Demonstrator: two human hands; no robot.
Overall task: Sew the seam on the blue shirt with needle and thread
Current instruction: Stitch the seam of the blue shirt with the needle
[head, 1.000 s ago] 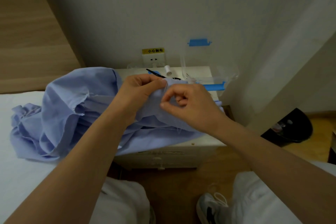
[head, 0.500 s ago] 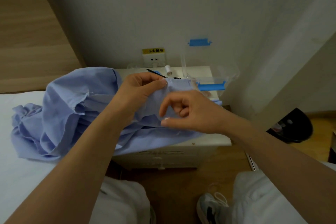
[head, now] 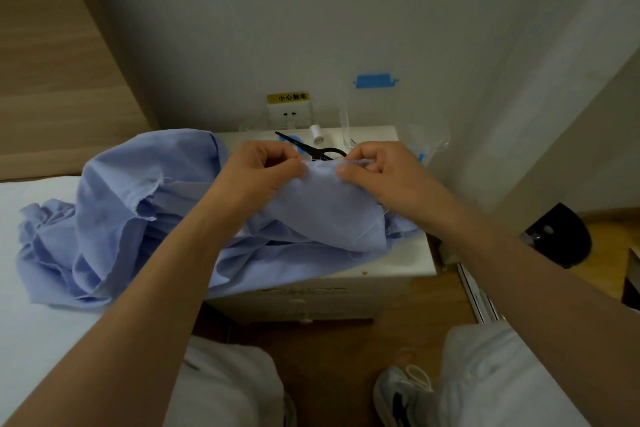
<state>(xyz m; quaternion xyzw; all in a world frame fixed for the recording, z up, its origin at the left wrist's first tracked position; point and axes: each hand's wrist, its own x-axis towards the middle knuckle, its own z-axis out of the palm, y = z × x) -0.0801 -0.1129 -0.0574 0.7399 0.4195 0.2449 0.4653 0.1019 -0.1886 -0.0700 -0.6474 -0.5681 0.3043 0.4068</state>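
The blue shirt (head: 114, 215) lies crumpled across the white bed and the white nightstand (head: 408, 260). My left hand (head: 258, 172) pinches the shirt's upper edge with thumb and fingers. My right hand (head: 377, 172) pinches the same edge a little to the right, so a fold of cloth is stretched between them. A thin pale thread shows faintly below my right hand. The needle is too small to make out.
Black scissors (head: 311, 149) and a white thread spool (head: 316, 134) lie on the nightstand behind my hands, below a wall socket (head: 289, 113). A clear plastic box with blue clips (head: 375, 81) stands at the back right. A black bin (head: 557, 236) sits on the floor, right.
My right hand has risen from below the fold and moved right, and now pinches the shirt's top edge. The fold is pulled wider. My left hand has kept its hold.
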